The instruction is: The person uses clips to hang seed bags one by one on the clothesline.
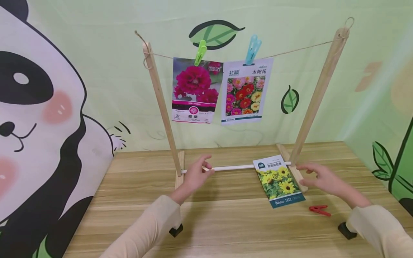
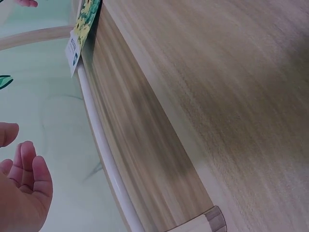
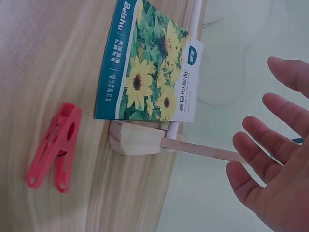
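My left hand (image 1: 195,173) hovers near the left end of the white rod (image 1: 233,167), its fingers loosely bent around nothing. On the other side, my right hand (image 1: 322,179) is held beside the right post, fingers spread and relaxed in the right wrist view. Close to it, a sunflower seed packet (image 1: 280,182) leans on the rod and the right foot of the stand. A red clothespin (image 3: 57,145) lies on the table nearby. Overhead, a green clothespin (image 1: 200,53) holds a hollyhock packet (image 1: 196,91) on the twine, and a blue clothespin (image 1: 253,50) holds another flower packet (image 1: 246,93).
Two wooden posts, the left post (image 1: 161,107) and the right post (image 1: 319,96), carry the sagging twine (image 1: 300,48). They stand on a wood-grain table (image 1: 226,229). Behind is a backdrop with a panda (image 1: 42,118) and leaves.
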Demonstrator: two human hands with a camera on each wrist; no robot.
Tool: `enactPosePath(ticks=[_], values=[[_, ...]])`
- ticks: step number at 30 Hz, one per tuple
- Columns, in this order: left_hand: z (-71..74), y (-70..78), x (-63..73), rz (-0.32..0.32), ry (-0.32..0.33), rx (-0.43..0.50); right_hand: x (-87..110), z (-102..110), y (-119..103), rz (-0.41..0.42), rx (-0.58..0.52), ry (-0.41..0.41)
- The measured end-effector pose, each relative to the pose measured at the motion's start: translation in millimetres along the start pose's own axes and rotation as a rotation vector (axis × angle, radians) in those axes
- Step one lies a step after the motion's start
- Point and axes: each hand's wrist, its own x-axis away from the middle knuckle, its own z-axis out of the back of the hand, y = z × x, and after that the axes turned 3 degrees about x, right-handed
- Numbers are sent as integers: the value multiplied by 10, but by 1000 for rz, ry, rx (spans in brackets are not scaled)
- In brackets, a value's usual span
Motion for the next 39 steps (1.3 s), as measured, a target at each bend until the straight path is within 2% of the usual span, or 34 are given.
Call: enactPosePath(ticks=[12, 17, 26, 34, 39], values=[[-42, -37, 30, -24, -53, 10, 64, -64, 92, -28, -29, -23], [-69, -58, 36, -7, -66, 8, 99, -102, 126, -53, -50, -35], [-102, -107, 47, 1, -78, -15, 145, -197, 222, -3, -38, -6], [-108, -126, 74, 20, -91, -24, 202, -235, 256, -66, -53, -40], [-132, -161, 92, 9, -91, -26, 240, -265, 252, -53, -46, -33]])
